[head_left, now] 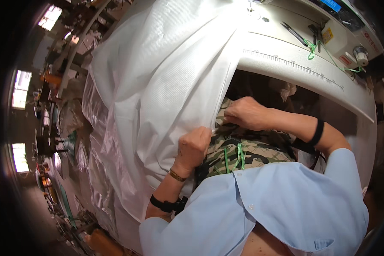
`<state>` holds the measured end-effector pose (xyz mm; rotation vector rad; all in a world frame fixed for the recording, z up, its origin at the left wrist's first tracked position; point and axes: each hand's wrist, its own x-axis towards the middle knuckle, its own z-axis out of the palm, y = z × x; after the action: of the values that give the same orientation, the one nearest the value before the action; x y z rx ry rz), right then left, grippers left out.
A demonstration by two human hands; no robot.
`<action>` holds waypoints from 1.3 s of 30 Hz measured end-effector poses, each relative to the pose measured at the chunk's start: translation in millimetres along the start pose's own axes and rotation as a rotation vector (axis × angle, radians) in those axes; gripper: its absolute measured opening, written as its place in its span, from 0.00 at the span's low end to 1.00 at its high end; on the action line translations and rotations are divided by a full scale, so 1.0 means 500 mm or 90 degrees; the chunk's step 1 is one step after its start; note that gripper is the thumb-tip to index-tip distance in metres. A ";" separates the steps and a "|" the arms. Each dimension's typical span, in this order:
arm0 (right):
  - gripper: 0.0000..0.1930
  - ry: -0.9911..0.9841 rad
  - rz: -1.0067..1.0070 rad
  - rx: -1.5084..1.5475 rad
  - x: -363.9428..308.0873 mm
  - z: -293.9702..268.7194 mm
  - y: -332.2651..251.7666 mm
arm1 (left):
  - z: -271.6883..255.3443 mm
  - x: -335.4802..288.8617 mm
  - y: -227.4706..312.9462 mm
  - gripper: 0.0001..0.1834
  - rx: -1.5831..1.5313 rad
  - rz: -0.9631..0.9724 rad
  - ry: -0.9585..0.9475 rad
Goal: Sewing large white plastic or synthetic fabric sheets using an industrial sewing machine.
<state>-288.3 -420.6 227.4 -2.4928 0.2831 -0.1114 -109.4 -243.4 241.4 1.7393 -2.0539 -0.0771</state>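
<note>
I take the sewing machine [350,40] as my landmark. The white fabric [170,81] spreads in a broad, creased sheet to the left of the sewing machine and on my side of it. Its long right-hand edge runs from the lit needle area [250,9] down toward my lap, slanting a little left as it comes. My left hand [195,146] is on that edge, at the end farther from the sewing machine: the fingers are folded into a tight fist with the fabric gripped in them. My right hand [248,113] is nearer the sewing machine, just right of the edge, above the camouflage cloth [260,149] on my lap. Its fingers are curled in close; I cannot tell whether anything is pinched beneath them.

The sewing machine stands on a pale counter [281,49] with a ruler scale [303,68] along its curved front. Just left of the sewing machine's body lie dark snips [293,33], with tangled green thread [311,49] beside them. Well apart, to the left of the sewing machine, past the fabric and some crumpled clear plastic [99,149], the dim room holds cluttered benches and bright windows [21,89].
</note>
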 end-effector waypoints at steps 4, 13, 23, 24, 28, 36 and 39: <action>0.06 0.201 -0.217 -0.132 -0.005 -0.062 -0.046 | 0.016 -0.015 0.015 0.01 -0.217 -0.158 0.119; 0.09 0.195 -0.273 -0.186 0.048 -0.044 -0.042 | -0.010 -0.039 0.039 0.07 -0.641 -0.530 0.026; 0.12 0.143 -0.270 -0.185 0.048 -0.045 -0.070 | -0.007 -0.035 0.037 0.15 -0.504 -0.336 0.117; 0.11 0.143 -0.263 -0.191 0.049 -0.043 -0.071 | -0.009 -0.032 0.040 0.15 -0.506 -0.339 0.121; 0.09 0.171 -0.281 -0.211 0.051 -0.039 -0.076 | -0.006 -0.016 0.041 0.11 -0.408 -0.316 0.181; 0.12 0.167 -0.252 -0.282 0.053 -0.055 -0.083 | -0.013 -0.012 0.041 0.08 -0.274 -0.189 0.254; 0.14 0.198 -0.251 -0.286 0.064 -0.080 -0.068 | -0.016 -0.015 0.045 0.10 -0.266 -0.204 0.264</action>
<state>-257.1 -424.3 280.1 -2.9465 -0.0756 -0.6674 -126.4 -229.8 253.9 1.6349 -1.3429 -0.2076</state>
